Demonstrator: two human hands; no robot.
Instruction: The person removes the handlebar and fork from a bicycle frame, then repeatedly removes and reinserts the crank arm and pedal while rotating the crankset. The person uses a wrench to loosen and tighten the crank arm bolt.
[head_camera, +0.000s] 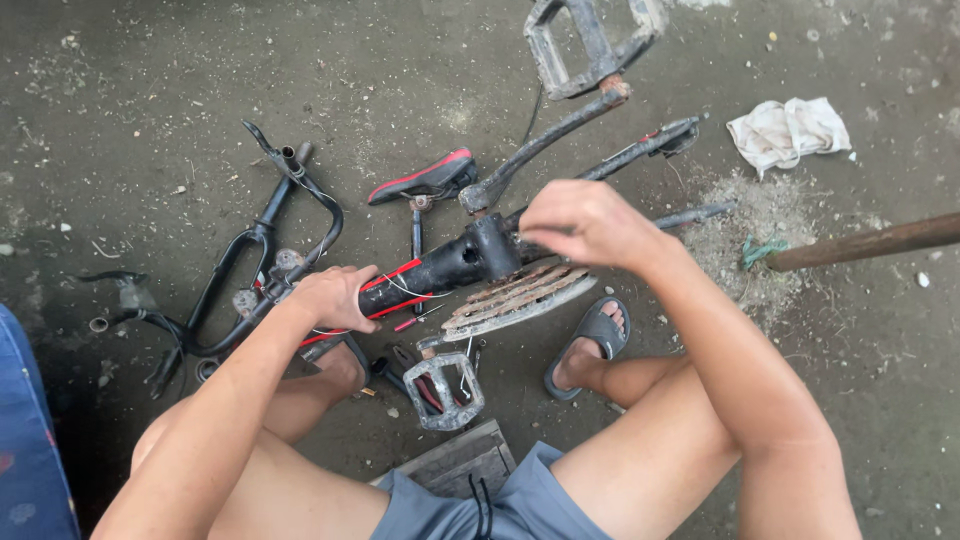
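Note:
A black bicycle frame (445, 265) with red stripes lies on the concrete floor in front of me. My left hand (335, 298) grips the frame's tube near the handlebar end. My right hand (580, 222) is closed over the frame beside the bottom bracket; whether it holds a small tool is hidden. A rusty crank arm (545, 140) runs up to a grey pedal (588, 40). A rusty chain guard (520, 295) and a second pedal (443, 390) lie near my knees.
Black handlebars (255, 245) lie at left, a black and red saddle (425, 180) sits behind the frame. A white rag (788, 130) and a rusty pipe (865, 243) are at right. My foot in a grey sandal (590, 345) rests by the chain guard.

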